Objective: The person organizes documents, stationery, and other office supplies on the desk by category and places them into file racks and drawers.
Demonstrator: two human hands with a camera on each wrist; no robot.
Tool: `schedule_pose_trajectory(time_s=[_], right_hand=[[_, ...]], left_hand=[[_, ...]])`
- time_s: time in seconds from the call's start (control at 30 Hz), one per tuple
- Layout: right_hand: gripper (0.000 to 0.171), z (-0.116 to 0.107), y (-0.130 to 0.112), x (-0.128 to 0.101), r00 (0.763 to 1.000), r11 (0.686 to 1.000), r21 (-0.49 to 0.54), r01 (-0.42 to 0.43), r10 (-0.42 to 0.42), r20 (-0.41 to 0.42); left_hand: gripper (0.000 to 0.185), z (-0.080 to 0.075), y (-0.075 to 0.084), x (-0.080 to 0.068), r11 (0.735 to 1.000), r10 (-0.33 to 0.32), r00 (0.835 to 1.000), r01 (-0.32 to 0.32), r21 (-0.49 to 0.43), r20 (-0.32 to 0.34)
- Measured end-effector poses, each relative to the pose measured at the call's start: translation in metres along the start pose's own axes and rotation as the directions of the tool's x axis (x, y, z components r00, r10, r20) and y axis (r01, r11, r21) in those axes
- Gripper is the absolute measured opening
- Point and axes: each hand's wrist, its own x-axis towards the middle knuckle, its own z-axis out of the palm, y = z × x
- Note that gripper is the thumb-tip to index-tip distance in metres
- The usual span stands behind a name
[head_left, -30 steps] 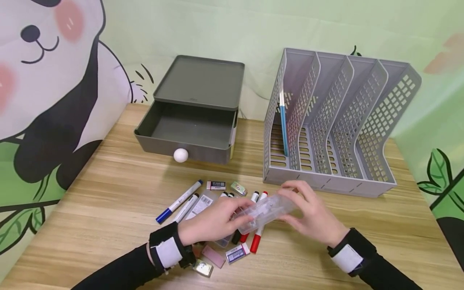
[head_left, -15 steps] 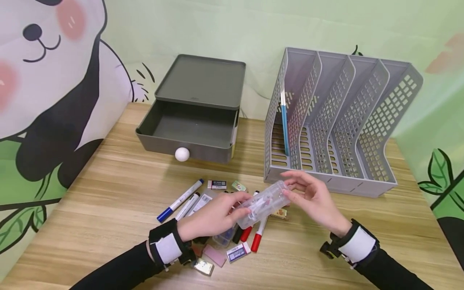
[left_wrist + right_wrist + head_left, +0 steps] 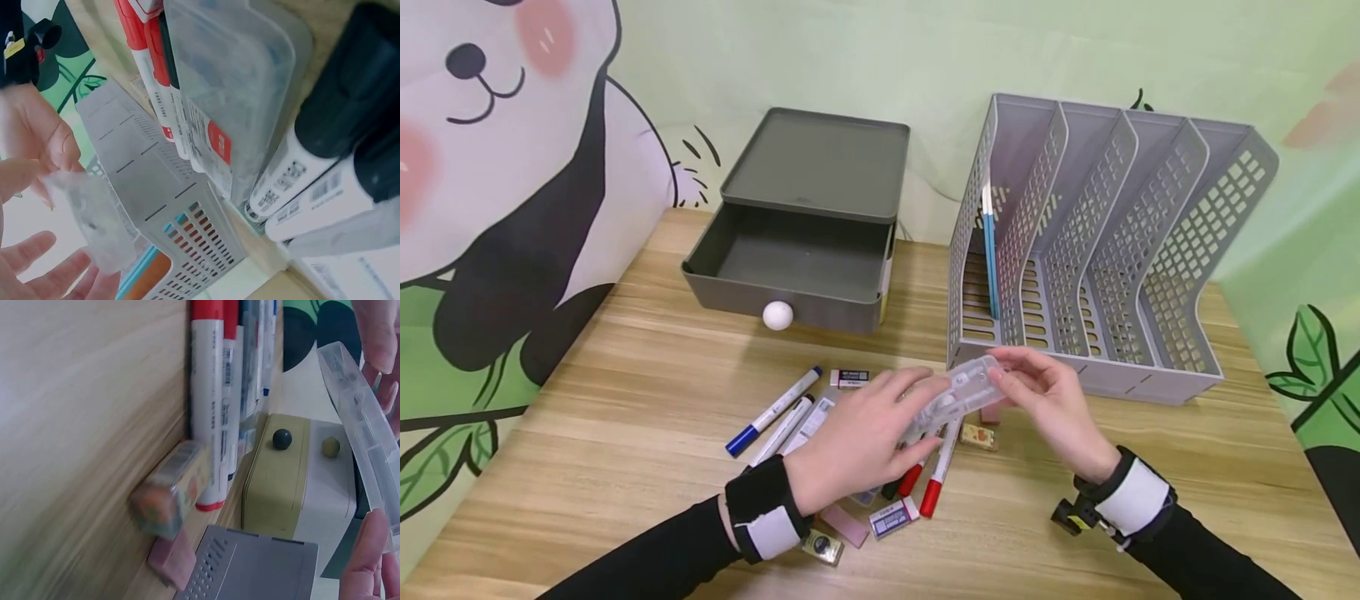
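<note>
A small clear plastic compartment case [image 3: 964, 390], with small whitish pieces inside, is held tilted above the tabletop. My right hand [image 3: 1047, 404] pinches its right end between thumb and fingers; the thumb [image 3: 367, 550] lies along the case in the right wrist view. My left hand [image 3: 868, 433] reaches over the other end, fingers spread loosely across it and thumb apart below. The left wrist view shows the left fingers [image 3: 59, 272] extended at the case's side. Under the hands lie red-capped markers [image 3: 934, 492] and a larger clear plastic case [image 3: 240, 75], partly hidden.
Behind stand a dark grey box with its drawer [image 3: 782, 304] pulled out and a grey file rack [image 3: 1097, 371] holding thin blue items. A blue marker [image 3: 773, 412] and several erasers, including a boxed eraser [image 3: 893, 517] and a patterned eraser [image 3: 979, 437], lie on the wooden table [image 3: 640, 467].
The left hand has shifted from pinching the case's left end to lying over it with looser fingers. The case has risen slightly and turned, still in the right hand.
</note>
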Motion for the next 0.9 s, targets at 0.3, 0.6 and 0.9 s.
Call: schedule_pose_trajectory(time_s=[0.3,0.6,0.9], right_hand=[[0.036,0.004,-0.001,0.003,0.996,0.993,0.079,-0.09,0.088,0.028],[0.038,0.012,-0.004,0.016,0.995,0.981,0.172,-0.093,0.083,0.062],[0.04,0.017,-0.016,0.043,1.0,0.993,0.118,0.023,-0.024,0.001]], left_hand=[[0.052,-0.003,-0.003,0.005,0.996,0.024,0.999,-0.022,0.086,-0.027],[0.044,-0.023,-0.004,0.001,0.995,0.019,0.997,-0.012,0.103,-0.069],[0.041,-0.062,0.004,0.003,0.99,0.025,0.985,-0.001,0.139,-0.169]])
